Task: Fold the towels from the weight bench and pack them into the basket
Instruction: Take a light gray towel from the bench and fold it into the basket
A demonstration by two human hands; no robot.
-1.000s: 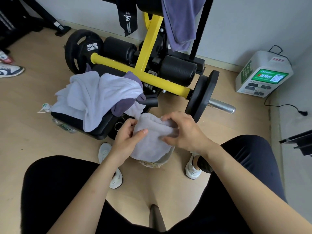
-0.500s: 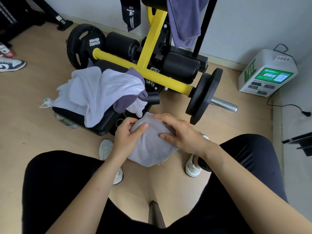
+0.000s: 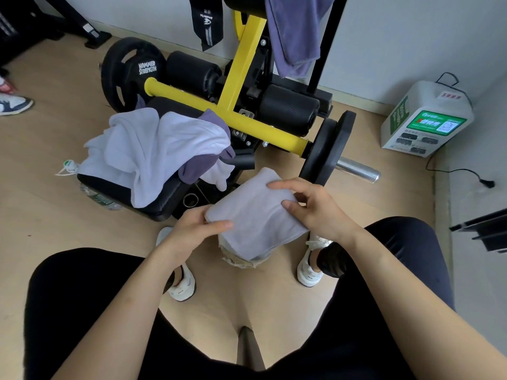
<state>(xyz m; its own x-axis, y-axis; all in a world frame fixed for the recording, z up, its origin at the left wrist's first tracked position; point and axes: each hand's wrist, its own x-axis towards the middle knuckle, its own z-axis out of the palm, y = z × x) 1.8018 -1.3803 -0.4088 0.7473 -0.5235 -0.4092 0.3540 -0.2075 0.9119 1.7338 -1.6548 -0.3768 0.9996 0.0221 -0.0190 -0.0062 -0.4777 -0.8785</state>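
A folded pale lilac towel point(image 3: 255, 215) is held between my knees, above a woven basket point(image 3: 241, 261) of which only a bit of rim shows beneath it. My left hand point(image 3: 192, 231) grips the towel's near left corner, thumb on top. My right hand point(image 3: 315, 207) holds its right edge, fingers lying over the top. A heap of white and purple towels point(image 3: 153, 152) lies on the black seat of the weight bench point(image 3: 164, 198). Another purple towel point(image 3: 293, 37) hangs from the bench's upper frame.
The yellow bar point(image 3: 225, 116) with black weight plates point(image 3: 326, 149) stands just beyond the towel. A white charging box point(image 3: 425, 122) with a cable sits at the right wall. A plastic bottle point(image 3: 101, 198) lies under the bench. My white shoes point(image 3: 310, 267) flank the basket. Someone's sneaker point(image 3: 13, 105) is far left.
The folded towel has been lifted slightly and flattened out, its far end now pointing away from me. Both hands shifted along its edges while keeping hold.
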